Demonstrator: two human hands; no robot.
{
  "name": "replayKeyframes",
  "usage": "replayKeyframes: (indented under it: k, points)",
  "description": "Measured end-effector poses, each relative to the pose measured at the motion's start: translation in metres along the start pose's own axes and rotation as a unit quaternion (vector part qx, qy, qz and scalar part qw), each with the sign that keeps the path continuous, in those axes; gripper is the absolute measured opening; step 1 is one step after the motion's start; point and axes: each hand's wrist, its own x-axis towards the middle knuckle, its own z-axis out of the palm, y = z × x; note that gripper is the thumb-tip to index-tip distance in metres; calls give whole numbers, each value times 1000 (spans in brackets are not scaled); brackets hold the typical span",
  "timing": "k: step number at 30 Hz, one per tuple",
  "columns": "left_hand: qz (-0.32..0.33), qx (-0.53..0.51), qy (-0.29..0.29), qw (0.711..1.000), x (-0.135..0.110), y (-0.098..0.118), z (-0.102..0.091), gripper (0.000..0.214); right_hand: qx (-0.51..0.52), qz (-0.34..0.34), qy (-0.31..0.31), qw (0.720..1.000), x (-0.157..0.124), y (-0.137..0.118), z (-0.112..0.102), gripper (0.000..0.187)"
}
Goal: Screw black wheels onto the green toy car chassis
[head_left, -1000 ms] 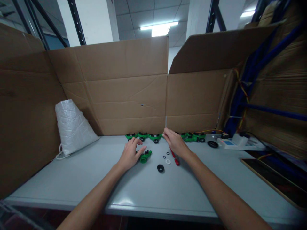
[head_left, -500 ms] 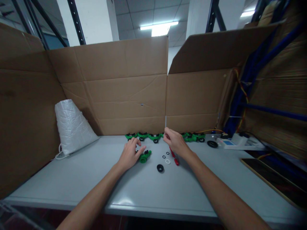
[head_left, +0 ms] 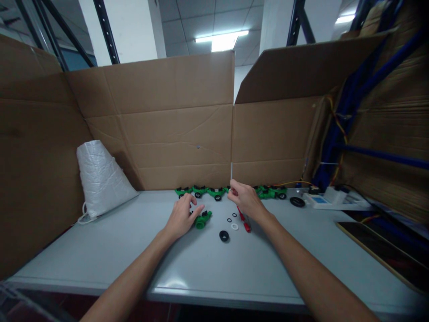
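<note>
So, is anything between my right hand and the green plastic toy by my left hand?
Nothing visible stands between your right hand and the green plastic toy. The flat white ring and thin black rings lie nearer you, off that path.

Partly hidden parts around the black tyre [head_left: 224, 236]
Beyond and left of the tyre, the left hand [head_left: 182, 214] hides one end of a green toy vehicle [head_left: 203, 220]; whether they touch is unclear. Beyond and right, the right hand [head_left: 244, 197] covers part of the row of green toy vehicles [head_left: 216, 192], and anything between its curled fingers is too small to tell. Far right of the tyre, the power strip [head_left: 355, 205] has unreadable markings, and the dark panel [head_left: 385, 255] runs off the edge. Nearer than the tyre, the bottom edge cuts both forearms [head_left: 142, 261].
</note>
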Motion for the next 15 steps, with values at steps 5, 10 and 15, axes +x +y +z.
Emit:
replayKeyframes:
  k: [5, 10, 15]
  points:
    - [-1, 2, -2, 1000, 0, -1, 0, 26, 5, 3, -3, 1000, 0, 2, 1, 14]
    - [0, 5, -7, 1000, 0, -1, -1, 26, 10, 4, -4, 1000, -1, 5, 3, 15]
    - [3, 7, -5, 1000, 0, -2, 0, 26, 12, 2, -4, 1000, -1, 7, 5, 15]
